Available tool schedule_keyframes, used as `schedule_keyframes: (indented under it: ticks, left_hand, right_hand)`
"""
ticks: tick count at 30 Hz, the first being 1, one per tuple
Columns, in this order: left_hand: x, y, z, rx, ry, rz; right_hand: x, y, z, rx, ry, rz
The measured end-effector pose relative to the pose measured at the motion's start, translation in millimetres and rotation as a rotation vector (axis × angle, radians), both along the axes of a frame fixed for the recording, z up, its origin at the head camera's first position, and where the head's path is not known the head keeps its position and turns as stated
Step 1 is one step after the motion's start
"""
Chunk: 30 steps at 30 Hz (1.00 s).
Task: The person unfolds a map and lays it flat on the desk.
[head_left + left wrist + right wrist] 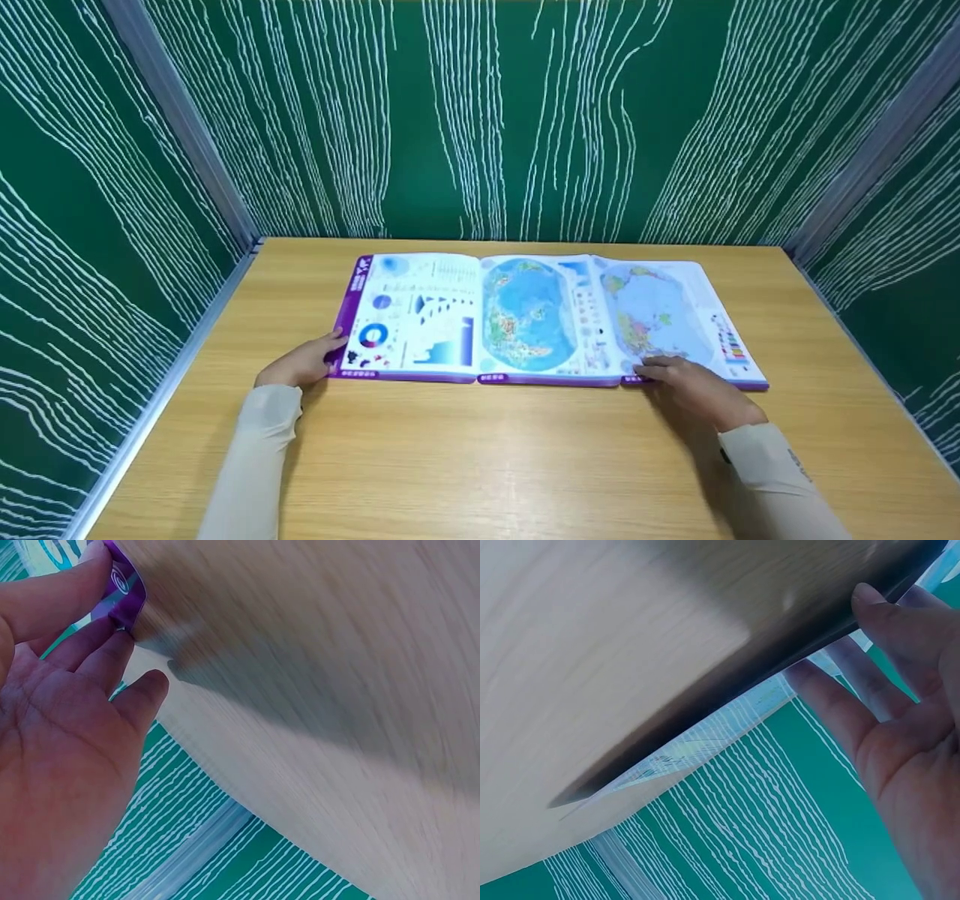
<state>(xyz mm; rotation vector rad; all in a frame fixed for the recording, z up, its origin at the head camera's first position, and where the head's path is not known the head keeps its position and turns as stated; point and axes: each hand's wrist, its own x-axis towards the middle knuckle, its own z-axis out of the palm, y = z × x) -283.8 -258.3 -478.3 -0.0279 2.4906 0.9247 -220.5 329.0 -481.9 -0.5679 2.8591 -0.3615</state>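
An open atlas (pixel 450 300) lies on the table with a fold-out page (pixel 694 300) spread to the right. Charts fill its left page (pixel 442 330), and a blue world map (pixel 532 315) covers the middle one. With thumb and fingers my left hand (pixel 300 362) pinches the purple lower-left corner (pixel 126 596); the ring and little fingers stay off it. At the near edge of the fold-out, my right hand (pixel 697 386) holds the page between the thumb and the fingers, which rest over its printed side. Part of the right fingertips is hidden in the right wrist view.
The wooden table (pixel 487 457) extends in front of and beside the atlas. Green panels with white wavy lines (pixel 420 150) rise behind it and on both sides, joined by grey metal posts (pixel 180 120). Light sleeves (pixel 255 465) cover both forearms.
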Motion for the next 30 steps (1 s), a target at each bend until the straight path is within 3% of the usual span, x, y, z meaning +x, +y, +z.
schedule_keyframes:
  ticks: [4, 8, 14, 16, 20, 23, 27, 30]
  left_hand:
    - [0.5, -0.6, -1.0, 0.028, -0.027, 0.035]
    - [0.5, -0.3, -1.0, 0.031, -0.037, 0.048]
    - [-0.8, -0.5, -1.7, 0.038, -0.051, 0.071]
    - [-1.3, -0.9, -2.1, 0.044, -0.055, 0.076]
    - [-3.1, -0.4, -2.1, 0.005, 0.006, -0.001]
    - [-3.5, 0.3, -1.4, 0.018, 0.011, -0.015]
    - [-2.0, 0.2, -0.6, 0.077, -0.050, 0.050]
    - [-1.1, -0.8, -1.2, 0.078, -0.059, 0.058]
  right_hand:
    - [-1.4, 1.5, -2.3, 0.045, 0.073, 0.053]
    - [-1.2, 2.7, -3.2, 0.009, 0.050, 0.029]
    - [-5.0, 6.6, -7.1, -0.008, 0.106, 0.059]
    - [-6.0, 8.1, -8.0, -0.052, 0.077, 0.032]
    - [-7.7, 10.6, -9.2, -0.086, 0.128, 0.070]
    - [-7.3, 11.3, -9.4, -0.071, 0.175, 0.094]
    - [-3.9, 11.2, -9.2, -0.093, 0.099, 0.031]
    - [-3.0, 12.4, -9.8, -0.123, 0.059, 0.008]
